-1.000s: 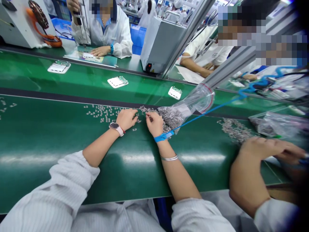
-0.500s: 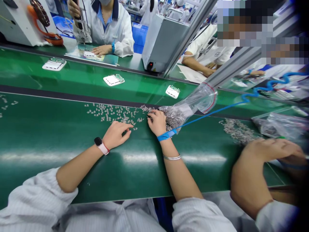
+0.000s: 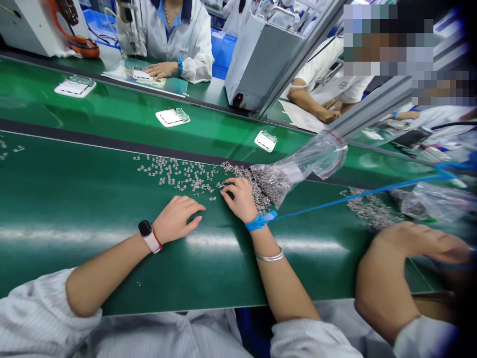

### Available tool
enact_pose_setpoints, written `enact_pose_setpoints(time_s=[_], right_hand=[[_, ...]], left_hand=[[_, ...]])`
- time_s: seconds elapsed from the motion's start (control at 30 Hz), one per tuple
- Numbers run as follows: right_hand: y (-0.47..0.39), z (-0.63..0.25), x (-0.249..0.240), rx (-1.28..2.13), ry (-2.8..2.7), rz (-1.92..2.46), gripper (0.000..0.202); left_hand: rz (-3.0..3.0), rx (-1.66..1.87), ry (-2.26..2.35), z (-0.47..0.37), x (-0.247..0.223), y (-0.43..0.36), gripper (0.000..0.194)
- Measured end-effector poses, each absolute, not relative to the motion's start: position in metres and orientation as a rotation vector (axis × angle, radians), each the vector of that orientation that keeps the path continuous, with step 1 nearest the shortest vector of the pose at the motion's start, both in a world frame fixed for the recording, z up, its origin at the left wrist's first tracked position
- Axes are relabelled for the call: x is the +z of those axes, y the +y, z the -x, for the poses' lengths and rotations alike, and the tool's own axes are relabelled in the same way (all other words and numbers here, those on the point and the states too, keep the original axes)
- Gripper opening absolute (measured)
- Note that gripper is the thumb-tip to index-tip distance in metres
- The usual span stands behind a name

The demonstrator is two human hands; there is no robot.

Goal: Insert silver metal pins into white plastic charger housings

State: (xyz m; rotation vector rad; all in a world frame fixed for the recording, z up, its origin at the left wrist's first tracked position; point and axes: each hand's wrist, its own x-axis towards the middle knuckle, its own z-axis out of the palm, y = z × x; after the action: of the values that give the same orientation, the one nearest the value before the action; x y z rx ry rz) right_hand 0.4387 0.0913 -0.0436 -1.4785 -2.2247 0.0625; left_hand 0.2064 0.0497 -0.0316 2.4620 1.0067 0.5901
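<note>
My left hand (image 3: 179, 219) hovers just in front of many small silvery metal parts (image 3: 171, 171) strewn on the green bench. Its fingers are stretched and the thumb stands apart, with nothing held. To its right, my right hand (image 3: 240, 199) is at the left edge of a denser heap of the same parts (image 3: 261, 196). Thumb and forefinger are drawn together at the tips; whatever is between them is too small to make out. Behind that hand lies a clear zip bag (image 3: 298, 171), its lower end full of these parts. A blue wrist strap (image 3: 261, 220) circles my right wrist.
A blue cord (image 3: 335, 198) runs from the strap to the right. White housings with green circuit boards (image 3: 173, 117) lie on the green strip beyond the bench (image 3: 122, 119). Close on my right are a co-worker's arm (image 3: 387, 278) and another heap of parts (image 3: 372, 208). A co-worker sits opposite.
My left hand has drawn back slightly from the scattered parts. My right hand has shifted a little left and nearer me, uncovering more of the heap. The blue cord has swung lower.
</note>
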Motion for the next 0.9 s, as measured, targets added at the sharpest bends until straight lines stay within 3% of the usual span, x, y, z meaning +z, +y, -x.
enact_pose_setpoints(time_s=[0.33,0.53,0.73,0.9], right_hand=[[0.098,-0.479,-0.045,-0.008,-2.087,1.685,0.015],[0.095,-0.474,-0.036,0.160,-2.292,1.520,0.004],[0.092,-0.474,-0.022,0.354,-1.983,1.554,0.018],[0.091,-0.474,-0.023,0.506,-1.790,1.578,0.016]], left_hand=[[-2.560,0.475,1.035,-0.205,-0.038,0.050,0.038],[-2.553,0.473,1.057,-0.204,-0.038,0.051,0.036],[-2.538,0.450,1.063,-0.205,-0.036,0.050,0.036],[-2.535,0.449,1.059,-0.205,-0.036,0.050,0.035]])
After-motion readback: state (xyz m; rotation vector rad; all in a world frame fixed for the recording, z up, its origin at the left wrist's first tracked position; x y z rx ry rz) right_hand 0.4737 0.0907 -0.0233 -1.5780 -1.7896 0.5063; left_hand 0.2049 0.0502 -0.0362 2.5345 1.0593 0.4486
